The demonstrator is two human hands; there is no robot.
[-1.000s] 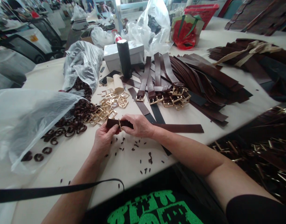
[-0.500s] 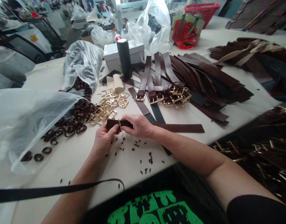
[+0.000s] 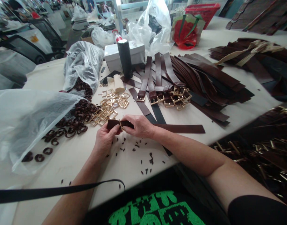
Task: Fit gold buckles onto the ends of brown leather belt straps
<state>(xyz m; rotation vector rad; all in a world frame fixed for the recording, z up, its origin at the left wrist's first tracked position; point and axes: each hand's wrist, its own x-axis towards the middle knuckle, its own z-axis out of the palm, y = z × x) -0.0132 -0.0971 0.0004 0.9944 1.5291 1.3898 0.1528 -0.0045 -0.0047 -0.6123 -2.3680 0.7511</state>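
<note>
Brown leather belt strap: one end pinched between left hand and right hand, small gold piece at the pinch, remainder lying along the desk. Left of the strap: clear plastic bag spilling dark brown loops. Beyond the strap: loose gold square buckles; second plastic bag holding more loops. Below the strap: small dark scraps, scattered.
</note>
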